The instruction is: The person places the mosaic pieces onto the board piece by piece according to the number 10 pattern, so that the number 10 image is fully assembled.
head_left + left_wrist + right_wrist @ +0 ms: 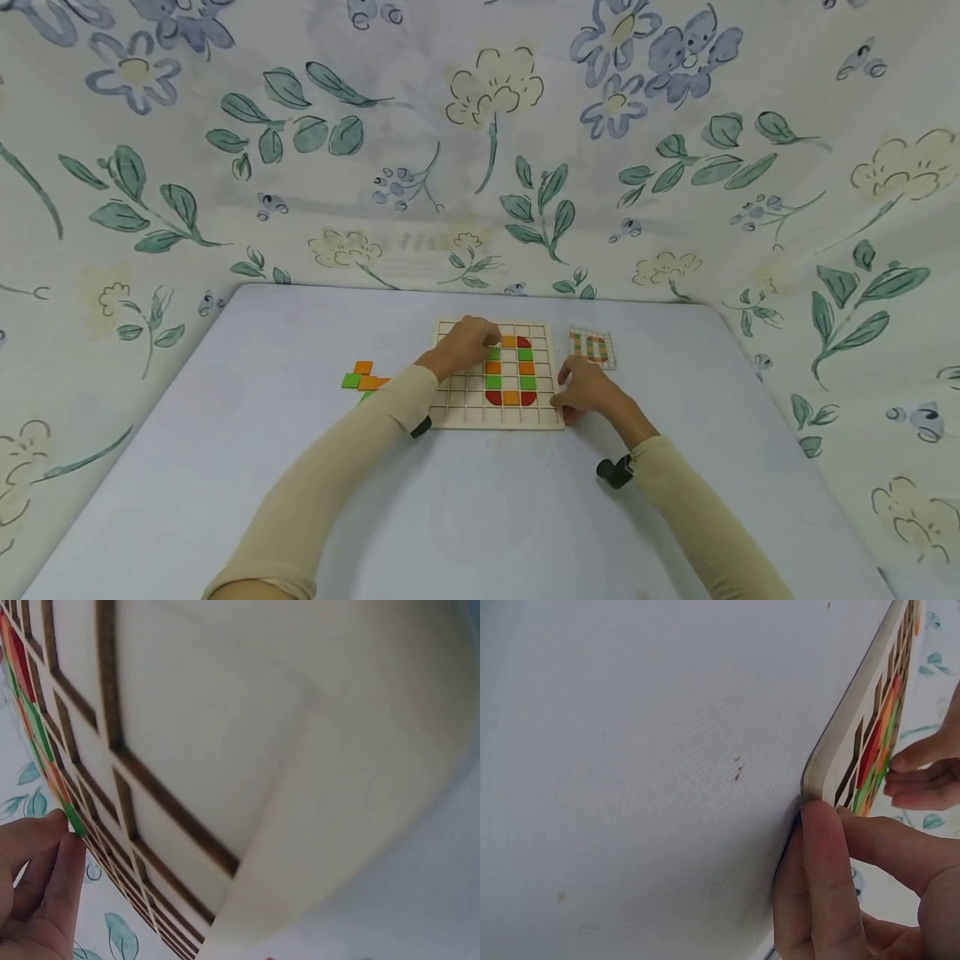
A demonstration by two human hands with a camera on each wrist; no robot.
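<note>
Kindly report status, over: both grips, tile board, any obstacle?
Left grip at green tile. Right grip holding grid board by corner. Tile ring: far-left corner hidden by left grip. No obstacle visible.

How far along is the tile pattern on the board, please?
Done: most of a tile ring on the board. In hand: the left hand covers the ring's upper-left corner; the right hand grips the board's edge. Probably left: the loose tiles beside the board, as the card shows more left of its ring.
</note>
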